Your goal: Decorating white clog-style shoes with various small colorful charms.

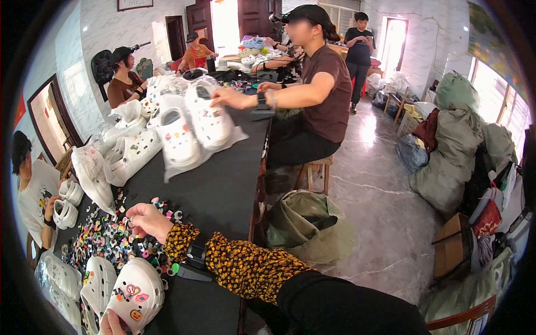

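Note:
At the lower left, my left hand (113,324) grips a white clog (137,293) whose upper carries several colourful shoe charms, among them an orange pumpkin and a pink one. Its mate, another white clog (98,285), stands close beside it to the left. My right hand (149,221), in a black-and-yellow patterned sleeve, hovers over a heap of loose shoe charms (106,234) on the black table (212,190). Its thumb and fingers are drawn together in a pinch. What they hold, if anything, is too small to make out.
Clear-bagged white clogs (181,139) are piled farther up the table, where a co-worker's hand (231,99) touches one bag. More bagged clogs (61,273) lie at the left edge. A green sack (304,223) stands right of the table, and bulging sacks (452,145) line the right wall.

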Demonstrator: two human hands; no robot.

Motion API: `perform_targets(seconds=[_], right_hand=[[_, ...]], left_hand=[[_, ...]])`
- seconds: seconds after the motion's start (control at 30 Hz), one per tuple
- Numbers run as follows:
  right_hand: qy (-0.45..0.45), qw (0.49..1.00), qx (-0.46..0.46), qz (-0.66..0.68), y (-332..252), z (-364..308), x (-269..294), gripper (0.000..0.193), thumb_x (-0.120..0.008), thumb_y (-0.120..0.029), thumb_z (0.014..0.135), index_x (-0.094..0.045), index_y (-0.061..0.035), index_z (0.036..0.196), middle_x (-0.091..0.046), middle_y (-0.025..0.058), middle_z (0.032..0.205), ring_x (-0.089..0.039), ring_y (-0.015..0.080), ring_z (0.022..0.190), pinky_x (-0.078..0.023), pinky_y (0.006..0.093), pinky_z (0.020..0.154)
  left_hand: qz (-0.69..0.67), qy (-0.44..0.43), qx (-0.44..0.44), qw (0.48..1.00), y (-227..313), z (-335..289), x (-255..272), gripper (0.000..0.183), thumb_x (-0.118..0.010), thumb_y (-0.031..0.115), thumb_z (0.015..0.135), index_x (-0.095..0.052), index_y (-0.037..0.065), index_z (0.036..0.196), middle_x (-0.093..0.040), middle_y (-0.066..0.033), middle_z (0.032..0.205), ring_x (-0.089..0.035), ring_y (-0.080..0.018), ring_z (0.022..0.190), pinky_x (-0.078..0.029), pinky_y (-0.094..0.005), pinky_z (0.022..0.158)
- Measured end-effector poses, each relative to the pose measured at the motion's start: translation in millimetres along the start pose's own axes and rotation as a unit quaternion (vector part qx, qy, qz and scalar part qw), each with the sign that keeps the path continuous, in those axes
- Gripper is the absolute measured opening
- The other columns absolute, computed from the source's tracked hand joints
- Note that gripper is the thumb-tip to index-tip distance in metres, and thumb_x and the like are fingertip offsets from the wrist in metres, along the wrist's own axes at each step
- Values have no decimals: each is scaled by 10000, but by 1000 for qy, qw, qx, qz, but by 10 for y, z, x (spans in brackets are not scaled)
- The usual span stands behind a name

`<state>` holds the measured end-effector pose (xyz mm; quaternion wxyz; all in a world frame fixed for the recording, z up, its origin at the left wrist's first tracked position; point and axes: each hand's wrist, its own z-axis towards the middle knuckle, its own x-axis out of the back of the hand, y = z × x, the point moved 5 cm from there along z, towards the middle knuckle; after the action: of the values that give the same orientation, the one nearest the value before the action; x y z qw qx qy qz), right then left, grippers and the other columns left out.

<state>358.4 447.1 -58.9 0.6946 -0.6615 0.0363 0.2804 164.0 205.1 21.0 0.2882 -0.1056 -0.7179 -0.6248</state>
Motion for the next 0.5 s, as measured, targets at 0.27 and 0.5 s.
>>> perform_targets(seconds=[0.27,0.5], right_hand=[[-2,1000,0,4,37,20,-12,249,-502,-79,856,-558,-18,1091,-607,60,844,-596,97,600,-472,227,479],[11,999,-11,-35,-33,-73,-24,275,-526,-92,853,-553,-8,1114,-614,57,850,-592,95,600,-473,231,489]], left_hand=[[-97,36,-27,994,-71,37,29,387,-540,285,952,-583,-50,1141,-608,-117,1028,-556,-201,888,-445,-305,800],[6,146,-170,975,410,-215,78,321,-501,188,967,-592,-60,1150,-635,-157,1085,-591,-211,948,-461,-313,836]])
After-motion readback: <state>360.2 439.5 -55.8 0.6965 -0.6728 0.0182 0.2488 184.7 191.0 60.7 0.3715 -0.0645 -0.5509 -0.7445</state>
